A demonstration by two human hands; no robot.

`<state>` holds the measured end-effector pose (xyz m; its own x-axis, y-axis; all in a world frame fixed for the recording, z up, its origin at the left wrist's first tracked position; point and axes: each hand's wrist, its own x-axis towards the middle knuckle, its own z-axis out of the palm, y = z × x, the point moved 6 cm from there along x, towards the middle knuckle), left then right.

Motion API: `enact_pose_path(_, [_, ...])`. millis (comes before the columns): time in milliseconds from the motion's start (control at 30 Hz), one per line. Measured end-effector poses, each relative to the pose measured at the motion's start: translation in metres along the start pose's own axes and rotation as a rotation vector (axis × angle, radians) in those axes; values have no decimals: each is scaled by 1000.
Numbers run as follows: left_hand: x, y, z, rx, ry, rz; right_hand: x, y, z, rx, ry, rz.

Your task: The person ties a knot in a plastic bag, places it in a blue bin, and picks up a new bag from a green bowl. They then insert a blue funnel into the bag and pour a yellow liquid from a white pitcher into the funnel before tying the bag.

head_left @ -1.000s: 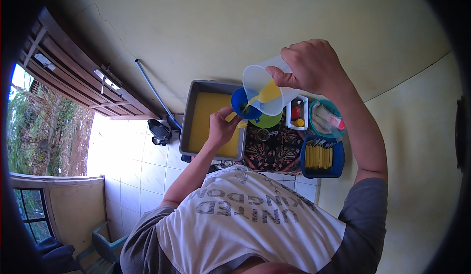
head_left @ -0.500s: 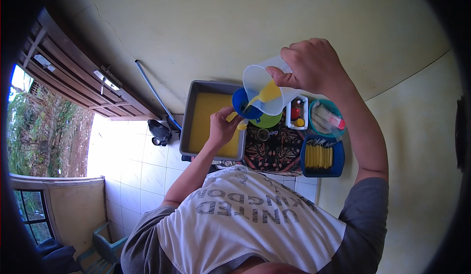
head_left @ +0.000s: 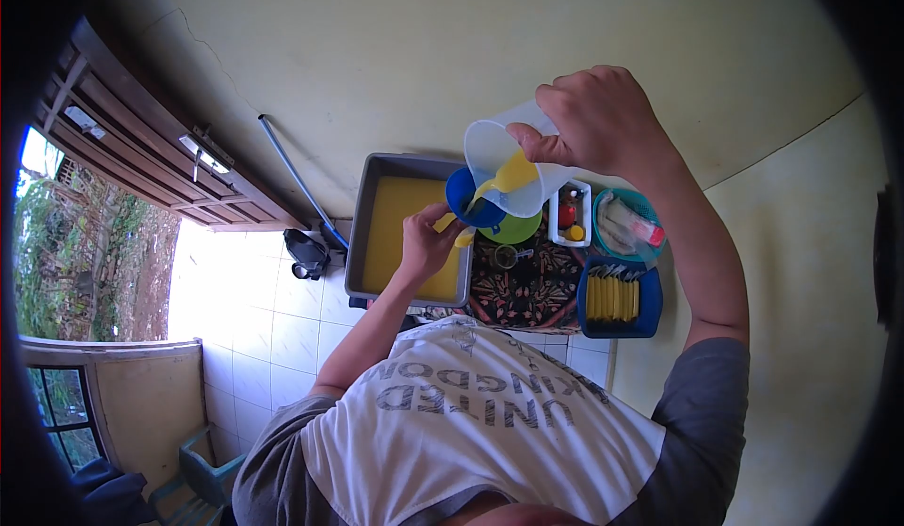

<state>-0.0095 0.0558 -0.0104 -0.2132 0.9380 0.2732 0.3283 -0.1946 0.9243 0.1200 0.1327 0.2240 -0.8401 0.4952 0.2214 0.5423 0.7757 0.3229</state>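
Note:
My right hand [head_left: 598, 116] grips a translucent plastic jug [head_left: 485, 145], tipped to the left. Yellow liquid [head_left: 516, 172] runs from its lip into a blue funnel [head_left: 461, 187]. Just below the funnel, my left hand [head_left: 428, 243] is closed at its lower end, thumb and fingers pinched together. A small yellow-filled piece [head_left: 464, 238], perhaps a plastic sleeve, shows beside those fingertips; the funnel's spout is hidden. Under the left hand lies a large grey tub [head_left: 354, 262] of yellow liquid. A lime-green bowl [head_left: 520, 229] sits behind the funnel.
On a dark patterned cloth [head_left: 527, 291] stands a small clear cup [head_left: 506, 257]. Further right are a white tray [head_left: 585, 215] with small bottles, a teal basin [head_left: 603, 196] with plastic bags, and a blue basket [head_left: 648, 314] holding filled yellow sticks. A blue pole [head_left: 297, 173] leans on the wall.
The jug and my right hand have shifted very slightly up and left, and the liquid keeps flowing into the funnel. My left hand stays in place.

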Motion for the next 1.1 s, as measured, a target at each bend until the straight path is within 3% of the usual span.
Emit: enact_pose_path(1100, [-5,4,-2,-2,-9,-27,-2,-7,-11,-38,-12,-3])
